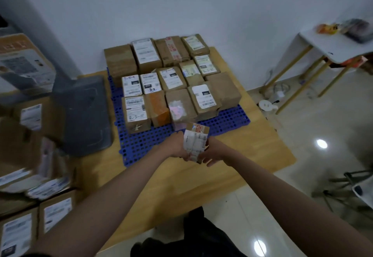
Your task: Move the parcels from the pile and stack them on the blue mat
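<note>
I see brown parcels with white printed labels; one shows an orange face. They sit on a blue mat patterned with round holes, over a pale wood desk. A grey panel lies beside it.

The pile of brown cardboard parcels at the left of the frame is blurry and cut off by the edge. The white label words on every box are too small to read.

Small parcel between both hands — blue mat below
</note>
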Demonstrator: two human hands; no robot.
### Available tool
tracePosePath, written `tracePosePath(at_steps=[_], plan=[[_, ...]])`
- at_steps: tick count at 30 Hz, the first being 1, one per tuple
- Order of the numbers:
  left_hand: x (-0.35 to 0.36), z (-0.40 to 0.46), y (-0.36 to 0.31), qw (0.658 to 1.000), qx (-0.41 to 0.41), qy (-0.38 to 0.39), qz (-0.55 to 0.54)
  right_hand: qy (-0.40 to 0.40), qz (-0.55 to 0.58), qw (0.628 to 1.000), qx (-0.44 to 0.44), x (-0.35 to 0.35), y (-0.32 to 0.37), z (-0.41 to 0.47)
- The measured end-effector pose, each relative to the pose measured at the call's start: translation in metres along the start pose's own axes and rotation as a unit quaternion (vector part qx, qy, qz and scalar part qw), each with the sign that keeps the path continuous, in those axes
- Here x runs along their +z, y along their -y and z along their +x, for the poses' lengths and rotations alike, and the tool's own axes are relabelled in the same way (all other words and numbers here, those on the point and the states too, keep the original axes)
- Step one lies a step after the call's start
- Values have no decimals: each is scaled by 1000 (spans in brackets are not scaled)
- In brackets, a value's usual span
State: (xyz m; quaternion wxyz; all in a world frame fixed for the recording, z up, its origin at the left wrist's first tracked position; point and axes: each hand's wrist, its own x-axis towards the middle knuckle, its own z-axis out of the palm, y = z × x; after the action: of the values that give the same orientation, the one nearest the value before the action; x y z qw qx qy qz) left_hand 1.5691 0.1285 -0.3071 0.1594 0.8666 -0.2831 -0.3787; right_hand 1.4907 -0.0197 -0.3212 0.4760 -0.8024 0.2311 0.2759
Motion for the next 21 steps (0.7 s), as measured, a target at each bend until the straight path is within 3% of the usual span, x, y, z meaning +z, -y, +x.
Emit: tracePosePath(at_steps=[10, 15, 21], plan=[[6, 130, -86, 997, 31, -18, 72, -56, 186, 979, 67, -104, -73, 39], [5, 168, -106, 987, 51, -63, 139, -85, 288, 950, 90, -126, -87, 70], [14, 192, -119, 978, 13, -109, 178, -115, 381, 909, 126, -137, -93, 104]])
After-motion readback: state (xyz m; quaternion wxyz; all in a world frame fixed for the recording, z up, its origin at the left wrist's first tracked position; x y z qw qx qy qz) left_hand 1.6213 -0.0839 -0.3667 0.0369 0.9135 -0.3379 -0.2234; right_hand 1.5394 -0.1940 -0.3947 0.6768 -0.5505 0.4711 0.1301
